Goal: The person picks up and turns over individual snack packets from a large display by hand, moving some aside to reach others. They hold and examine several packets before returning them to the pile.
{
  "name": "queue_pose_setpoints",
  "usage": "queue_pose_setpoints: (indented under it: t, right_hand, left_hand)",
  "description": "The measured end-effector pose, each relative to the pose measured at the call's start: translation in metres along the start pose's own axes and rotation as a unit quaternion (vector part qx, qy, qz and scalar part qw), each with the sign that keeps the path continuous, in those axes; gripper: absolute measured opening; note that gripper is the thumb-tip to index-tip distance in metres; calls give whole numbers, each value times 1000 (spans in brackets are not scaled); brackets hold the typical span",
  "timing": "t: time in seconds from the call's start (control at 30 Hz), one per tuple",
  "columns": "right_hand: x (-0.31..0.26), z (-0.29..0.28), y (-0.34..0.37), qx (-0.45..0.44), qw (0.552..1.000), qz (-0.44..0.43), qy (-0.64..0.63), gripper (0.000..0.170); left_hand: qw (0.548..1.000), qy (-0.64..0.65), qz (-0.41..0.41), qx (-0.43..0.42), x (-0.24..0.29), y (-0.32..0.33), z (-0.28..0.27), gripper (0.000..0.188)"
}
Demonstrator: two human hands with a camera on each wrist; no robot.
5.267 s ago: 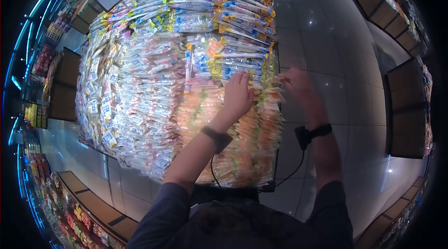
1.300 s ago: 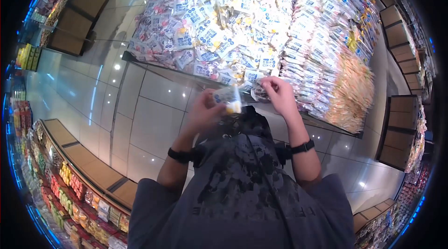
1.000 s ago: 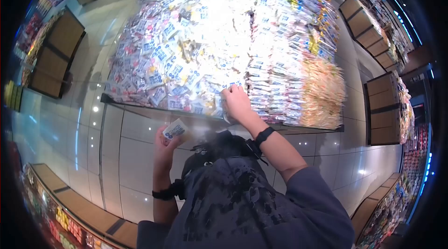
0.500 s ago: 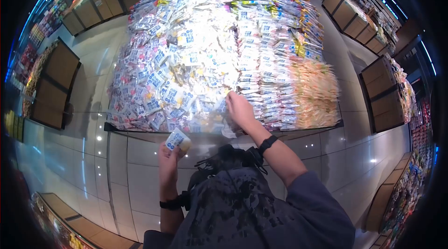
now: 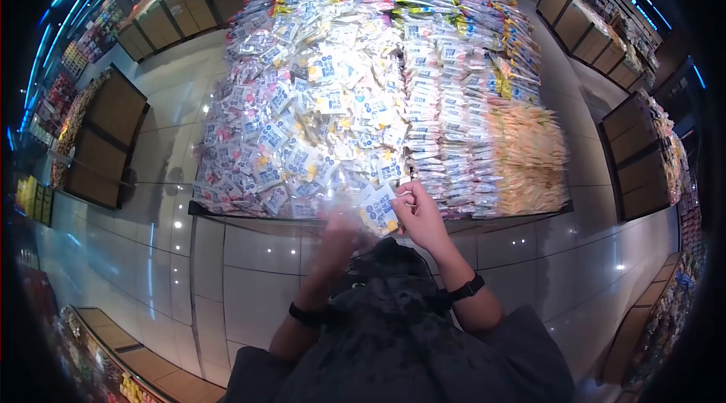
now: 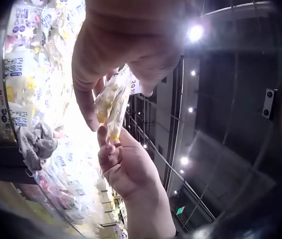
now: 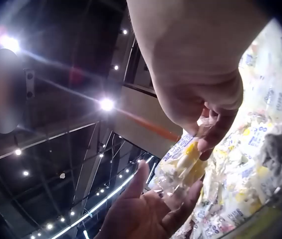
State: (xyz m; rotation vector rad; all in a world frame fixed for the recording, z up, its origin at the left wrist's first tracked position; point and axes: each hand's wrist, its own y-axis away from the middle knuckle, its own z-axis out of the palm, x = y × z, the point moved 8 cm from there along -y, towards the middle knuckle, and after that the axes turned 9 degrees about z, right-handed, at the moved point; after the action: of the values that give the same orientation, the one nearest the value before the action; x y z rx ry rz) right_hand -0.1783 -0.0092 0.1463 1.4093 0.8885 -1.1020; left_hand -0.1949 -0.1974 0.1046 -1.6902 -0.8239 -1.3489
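Observation:
My right hand (image 5: 423, 218) pinches a clear-wrapped snack packet (image 5: 376, 210) with blue lettering and yellow contents, just over the front edge of the heap. My left hand (image 5: 336, 240), motion-blurred in the head view, is at the packet's left side. In the right wrist view the left palm (image 7: 141, 216) faces up beneath the packet (image 7: 183, 164), thumb spread away and fingers along its far side. From the left wrist, two wrapped layers (image 6: 112, 107) show side by side, with the right hand's fingertips (image 6: 108, 152) at their lower end.
A wide display (image 5: 302, 116) is heaped with similar packets; orange packets (image 5: 529, 161) lie at its right. Its dark rim (image 5: 242, 215) runs along the front. A grey fuzzy bundle (image 6: 39, 144) sits at the edge. Brown bins (image 5: 102, 142) and a tiled floor (image 5: 257, 248) surround it.
My left hand has brought its packet from the left over to my right hand. My right hand has drawn back from the heap and now pinches a packet. Earlier, both were by the orange packets.

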Motion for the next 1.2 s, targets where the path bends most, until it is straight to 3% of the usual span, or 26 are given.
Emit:
queue_pose_setpoints:
  t: [0.03, 0.1, 0.13, 0.2, 0.23, 0.27, 0.33, 0.37, 0.43, 0.5, 0.73, 0.8, 0.83, 0.9, 1.03, 1.13, 1.2]
  right_hand:
    - [3, 0, 3, 10, 1000, 1, -10, 25]
    - [8, 4, 6, -9, 1000, 9, -24, 31]
    - [8, 9, 6, -28, 999, 13, -35, 39]
    - [-12, 18, 18, -24, 999, -35, -13, 48]
    - [-25, 23, 24, -19, 996, -81, 10, 58]
    - [-25, 24, 23, -24, 996, -80, 8, 58]
    - [-18, 27, 19, -52, 994, -38, 92, 75]
    - [-20, 28, 18, -60, 994, -34, 90, 75]
    - [-23, 33, 17, -117, 989, -13, -87, 73]
    - [-20, 32, 13, -139, 981, 33, -134, 60]
    - [-19, 6, 19, -144, 977, 72, -140, 39]
    - [-22, -8, 19, -131, 981, 61, -128, 38]
    - [-22, -18, 21, -107, 987, 50, -111, 38]
    - [-51, -32, 38, -140, 989, -14, -44, 45]
    - [-56, -99, 43, -99, 991, -86, -1, 53]
    - [-45, -171, 42, -42, 995, -33, 86, 62]
    - [-45, -215, 42, -55, 995, -41, 75, 65]
  left_hand:
    - [1000, -2, -2, -1, 10, -2, 2, 47]
    - [993, -1, -113, -14, 13, 2, 6, 54]
    - [993, -3, -115, -13, 17, 1, 7, 54]
    - [974, 187, -118, 49, 20, -1, 6, 61]
    - [974, 184, -119, 53, 19, -1, 2, 61]
    - [975, 182, -118, 50, 18, 1, 0, 60]
    - [975, 178, -120, 56, 22, 4, -7, 59]
    - [970, 195, -128, 62, 28, 3, -8, 58]
    - [964, 207, -146, 80, 32, 3, -11, 56]
    - [951, 253, -135, 112, 42, 1, -13, 56]
    - [963, 216, -134, 84, 57, -6, 6, 58]
    - [983, 119, -127, 58, 57, -16, 16, 57]
    - [984, 130, -118, 33, 58, -20, 29, 57]
    - [991, 99, -55, 76, 63, -31, 41, 57]
    - [997, 57, -45, 41, 58, -57, 97, 59]
    - [977, 151, -152, -11, 70, -74, 164, 61]
    - [977, 145, -154, -11, 62, -86, 203, 61]
